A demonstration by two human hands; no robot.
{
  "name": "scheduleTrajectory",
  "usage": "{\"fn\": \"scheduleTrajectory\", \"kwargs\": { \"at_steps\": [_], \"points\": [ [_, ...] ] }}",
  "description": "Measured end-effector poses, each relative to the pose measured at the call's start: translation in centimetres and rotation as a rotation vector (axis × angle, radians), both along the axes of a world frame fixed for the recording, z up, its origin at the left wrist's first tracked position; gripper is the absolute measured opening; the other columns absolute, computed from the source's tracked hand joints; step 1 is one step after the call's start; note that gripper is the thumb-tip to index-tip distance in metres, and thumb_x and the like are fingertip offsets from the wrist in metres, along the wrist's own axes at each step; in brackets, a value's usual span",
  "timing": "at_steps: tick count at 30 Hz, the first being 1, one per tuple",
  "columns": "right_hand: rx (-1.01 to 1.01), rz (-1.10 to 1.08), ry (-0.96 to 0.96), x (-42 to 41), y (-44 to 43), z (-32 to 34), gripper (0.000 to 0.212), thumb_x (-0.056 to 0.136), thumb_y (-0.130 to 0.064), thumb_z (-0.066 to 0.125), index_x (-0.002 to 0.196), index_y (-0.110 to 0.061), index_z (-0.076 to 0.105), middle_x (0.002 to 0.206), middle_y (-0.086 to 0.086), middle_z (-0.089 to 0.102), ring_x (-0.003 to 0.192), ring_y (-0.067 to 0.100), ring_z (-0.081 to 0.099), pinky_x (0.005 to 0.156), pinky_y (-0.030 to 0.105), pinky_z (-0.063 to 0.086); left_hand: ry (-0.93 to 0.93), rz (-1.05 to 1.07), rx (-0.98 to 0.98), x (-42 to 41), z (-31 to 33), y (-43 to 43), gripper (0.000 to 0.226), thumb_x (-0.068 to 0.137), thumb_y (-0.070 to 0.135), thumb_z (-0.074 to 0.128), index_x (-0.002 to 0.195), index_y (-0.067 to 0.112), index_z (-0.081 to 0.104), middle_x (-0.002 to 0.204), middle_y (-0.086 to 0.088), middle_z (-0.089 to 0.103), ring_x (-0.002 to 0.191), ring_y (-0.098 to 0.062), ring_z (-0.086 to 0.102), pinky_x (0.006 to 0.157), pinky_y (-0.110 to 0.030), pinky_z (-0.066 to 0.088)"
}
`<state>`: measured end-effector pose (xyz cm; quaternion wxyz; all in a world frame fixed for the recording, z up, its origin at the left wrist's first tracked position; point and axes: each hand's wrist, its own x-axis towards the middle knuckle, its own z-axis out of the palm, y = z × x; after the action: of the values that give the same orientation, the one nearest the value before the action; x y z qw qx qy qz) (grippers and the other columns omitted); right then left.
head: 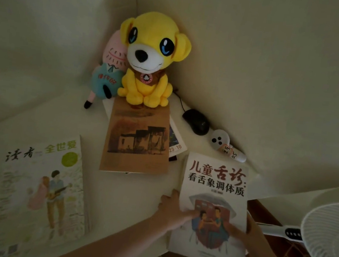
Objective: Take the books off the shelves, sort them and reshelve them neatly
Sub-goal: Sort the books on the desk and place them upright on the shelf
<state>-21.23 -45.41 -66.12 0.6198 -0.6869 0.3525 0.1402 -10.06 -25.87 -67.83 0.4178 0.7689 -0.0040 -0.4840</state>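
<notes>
Head: white book (216, 178); plushie (150, 61) atop brown book (136, 145)

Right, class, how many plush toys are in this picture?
2. The yellow plush dog sits in the corner behind the brown book; the pink-and-blue plush doll leans beside it on the left. None look hidden.

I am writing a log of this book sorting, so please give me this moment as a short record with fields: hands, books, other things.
held book: white book with red title, cover up, at the right edge of the white surface
left hand: grips its left edge, thumb on cover
right hand: grips its right edge
other books: brown book in the middle; illustrated magazine at left; both flat
on brown book: yellow plush dog, at its far end
nearby: black mouse; white fan
</notes>
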Motion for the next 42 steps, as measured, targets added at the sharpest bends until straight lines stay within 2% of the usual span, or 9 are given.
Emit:
{"fn": "scheduleTrajectory", "kwargs": {
  "at_steps": [5,7,10,14,20,25,29,35,42],
  "points": [
    [-0.109,0.000,0.042,1.2,-0.3,1.0,0.133,0.004,-0.071,0.082,0.125,-0.027,0.046,0.119,0.010,0.060,0.101,0.026,0.061,0.070,0.036,0.060,0.158,0.035,-0.021,2.9,3.0,5.2,0.057,0.085,0.042,0.062,0.134,0.019,0.044,0.121,0.001,0.059,0.103,-0.011,0.058,0.079,-0.025,0.052],
    [-0.445,0.131,0.035,2.1,0.0,1.7,0.140,0.027,-0.070,0.084,0.146,-0.026,0.024,0.139,0.017,0.044,0.125,0.037,0.044,0.098,0.056,0.044,0.353,0.227,-0.044,4.7,4.3,10.0,0.050,0.081,0.032,0.068,0.124,0.012,0.054,0.115,-0.004,0.061,0.100,-0.017,0.061,0.085,-0.033,0.052],
    [-0.978,0.239,-0.210,4.3,1.5,2.7,0.099,0.068,-0.061,0.069,0.146,-0.022,0.023,0.142,0.024,0.036,0.128,0.044,0.034,0.100,0.064,0.034,0.365,0.496,-0.026,7.0,5.8,15.8,0.048,0.076,0.015,0.075,0.118,0.001,0.057,0.096,-0.012,0.058,0.083,-0.023,0.059,0.077,-0.039,0.049],
    [-0.648,0.398,-0.383,10.6,7.7,4.6,0.087,0.081,-0.028,0.073,0.144,-0.041,0.015,0.156,-0.004,0.018,0.141,0.014,0.014,0.114,0.041,0.018,-0.001,0.690,-0.010,10.8,5.9,17.1,0.079,0.081,0.015,0.073,0.145,0.020,0.027,0.123,-0.010,0.051,0.099,-0.021,0.049,0.085,-0.038,0.044],
    [-0.496,0.390,-0.284,17.8,13.2,1.4,0.069,0.092,-0.013,0.053,0.150,-0.034,0.020,0.127,0.013,0.047,0.122,0.031,0.041,0.103,0.043,0.037,-0.197,0.511,-0.052,11.9,5.6,15.5,0.073,0.084,0.009,0.068,0.145,0.026,0.031,0.101,-0.011,0.063,0.083,-0.020,0.061,0.074,-0.032,0.053],
    [-0.476,0.260,-0.284,17.3,13.8,0.7,0.060,0.093,-0.027,0.056,0.146,-0.038,0.031,0.124,0.005,0.051,0.115,0.024,0.049,0.098,0.037,0.043,-0.048,0.499,-0.212,10.1,7.3,15.9,0.082,0.083,-0.007,0.063,0.145,0.034,0.028,0.090,-0.014,0.061,0.079,-0.022,0.065,0.061,-0.026,0.058],
    [-0.326,0.283,-0.311,13.7,13.4,2.0,0.058,0.088,-0.003,0.062,0.137,-0.031,0.048,0.122,-0.008,0.058,0.097,0.005,0.059,0.069,0.011,0.049,0.016,0.508,-0.187,7.2,8.5,18.2,0.084,0.081,-0.006,0.065,0.145,0.032,0.024,0.099,-0.008,0.060,0.085,-0.020,0.065,0.064,-0.026,0.058],
    [-0.382,0.269,-0.361,15.6,12.1,3.7,0.044,0.090,0.001,0.053,0.120,-0.031,0.056,0.103,-0.008,0.060,0.089,0.004,0.058,0.063,0.010,0.045,0.016,0.582,-0.254,7.0,6.9,17.1,0.071,0.073,-0.011,0.071,0.133,0.017,0.044,0.099,-0.009,0.060,0.074,-0.013,0.066,0.054,-0.019,0.055],
    [-0.454,0.354,-0.200,19.9,9.2,2.0,0.033,0.092,-0.017,0.059,0.125,-0.022,0.056,0.130,0.006,0.054,0.118,0.025,0.053,0.099,0.036,0.043,-0.163,0.712,-0.118,9.5,3.2,13.4,0.032,0.077,0.006,0.074,0.099,0.011,0.052,0.106,-0.001,0.053,0.101,-0.020,0.054,0.072,-0.020,0.043]
  ]
}}
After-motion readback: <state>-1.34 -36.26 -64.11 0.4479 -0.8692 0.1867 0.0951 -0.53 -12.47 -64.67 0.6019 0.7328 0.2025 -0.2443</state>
